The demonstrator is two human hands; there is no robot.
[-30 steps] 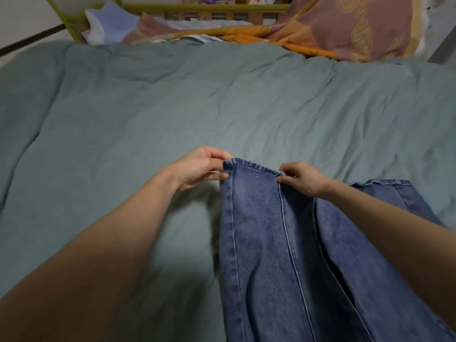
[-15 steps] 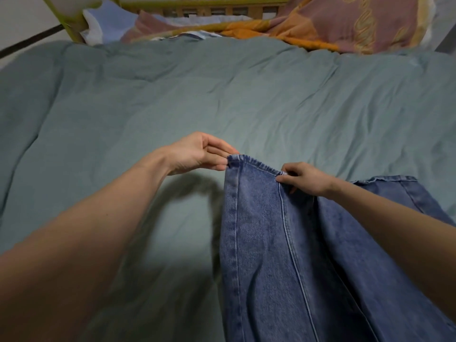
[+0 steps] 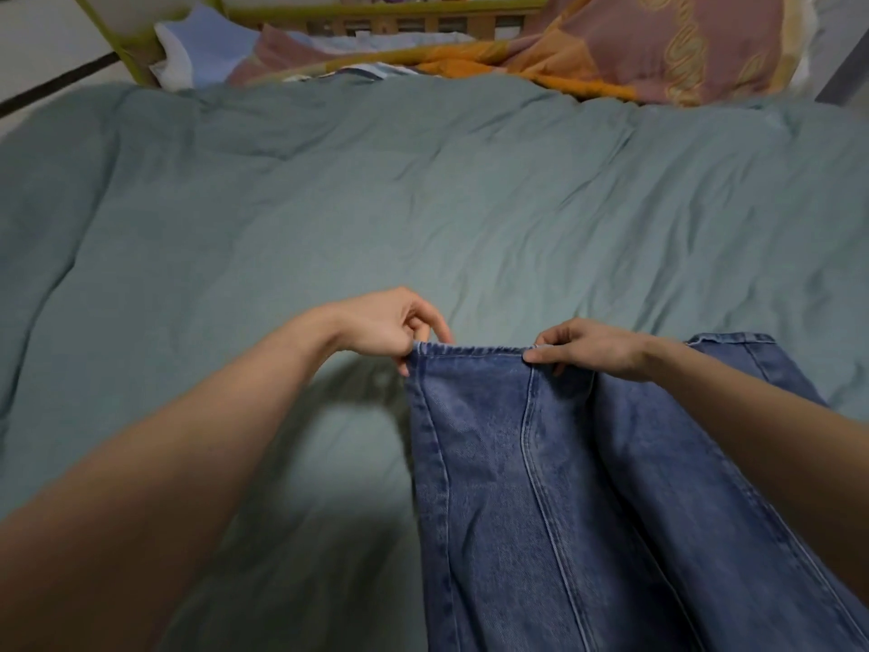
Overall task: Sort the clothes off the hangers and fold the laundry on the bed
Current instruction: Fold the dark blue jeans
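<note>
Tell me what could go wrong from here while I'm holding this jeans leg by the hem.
Both hands, left hand and right hand, only pinch the hem corners of the jeans, so the heavy denim could slip out. The other leg lies unaligned to the right, so a fold may come out crooked. The duvet is rumpled, which may crease the fold.

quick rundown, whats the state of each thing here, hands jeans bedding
left hand: pinches the hem's left corner
right hand: pinches the hem at the leg seam
jeans: spread lengthwise on the bed, one leg's hem raised, not folded
other leg hem: lies flat
green duvet: spread out, wrinkled
patterned blanket: bunched at the far end
</note>
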